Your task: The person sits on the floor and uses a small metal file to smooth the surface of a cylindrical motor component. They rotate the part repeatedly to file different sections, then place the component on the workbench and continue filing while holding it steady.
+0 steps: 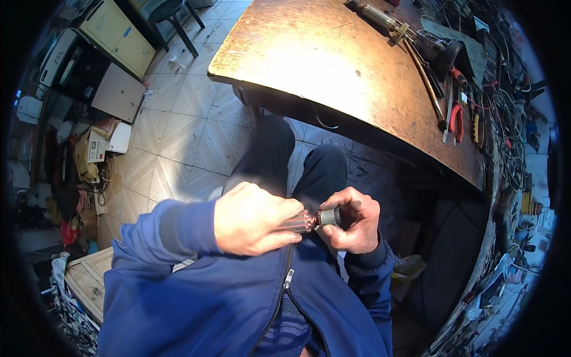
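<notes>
Above my lap I hold a motor armature lying roughly sideways, its dark ribbed core and copper windings showing between my hands. My left hand is closed around the core and hides much of it. At the winding's right end sits a short grey cylindrical piece, pinched between thumb and fingers of my right hand. Whether this grey piece is around the shaft or only against its end, I cannot tell.
A worn wooden table stands ahead, brightly lit. On its right lie red-handled pliers, a hammer and a long tool with a clear barrel. Tangled wires crowd the right edge. A dark stool stands far left.
</notes>
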Tool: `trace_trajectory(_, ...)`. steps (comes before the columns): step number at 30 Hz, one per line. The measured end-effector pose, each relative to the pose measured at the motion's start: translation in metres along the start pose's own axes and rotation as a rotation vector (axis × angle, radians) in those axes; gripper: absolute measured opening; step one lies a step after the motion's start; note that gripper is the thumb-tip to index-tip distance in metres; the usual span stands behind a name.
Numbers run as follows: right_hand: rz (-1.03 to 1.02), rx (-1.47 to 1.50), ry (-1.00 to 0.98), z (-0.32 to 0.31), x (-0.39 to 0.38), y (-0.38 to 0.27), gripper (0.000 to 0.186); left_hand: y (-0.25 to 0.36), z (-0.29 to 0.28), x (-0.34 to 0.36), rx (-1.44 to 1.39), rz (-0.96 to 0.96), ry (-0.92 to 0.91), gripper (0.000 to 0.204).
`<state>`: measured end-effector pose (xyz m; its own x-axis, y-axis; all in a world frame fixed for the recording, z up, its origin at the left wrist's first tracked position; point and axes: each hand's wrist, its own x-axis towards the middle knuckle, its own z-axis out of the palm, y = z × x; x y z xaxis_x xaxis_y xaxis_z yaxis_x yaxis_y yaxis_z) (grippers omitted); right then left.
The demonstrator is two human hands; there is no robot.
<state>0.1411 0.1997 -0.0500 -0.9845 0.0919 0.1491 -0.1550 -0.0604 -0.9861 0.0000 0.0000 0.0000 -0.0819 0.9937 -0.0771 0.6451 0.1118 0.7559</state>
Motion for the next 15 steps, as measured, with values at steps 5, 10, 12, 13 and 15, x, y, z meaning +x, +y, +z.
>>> trace_trajectory(5, -0.025, -0.002, 0.004, 0.007, 0.003, 0.0, 0.026, 0.013, -0.001, -0.008, -0.014, -0.055, 0.129, 0.031)
trace_trajectory(10, -0.122, 0.034, -0.077, 0.005, 0.004, -0.005, 0.032, -0.047, 0.002, 0.007, -1.421, -0.2, -0.611, 0.061)
trace_trajectory(12, -0.107, 0.03, -0.061, 0.008, 0.006, -0.004, 0.031, -0.049, 0.003, 0.011, -1.454, -0.234, -0.744, 0.058)
trace_trajectory(13, -0.098, 0.028, -0.053, 0.008, 0.006, -0.004, 0.031, -0.047, 0.008, 0.012, -1.434, -0.216, -0.736, 0.056)
trace_trajectory(15, -0.087, 0.009, -0.073, 0.002, 0.005, -0.006, 0.027, -0.039, 0.007, 0.011, -1.252, -0.225, -0.607, 0.049)
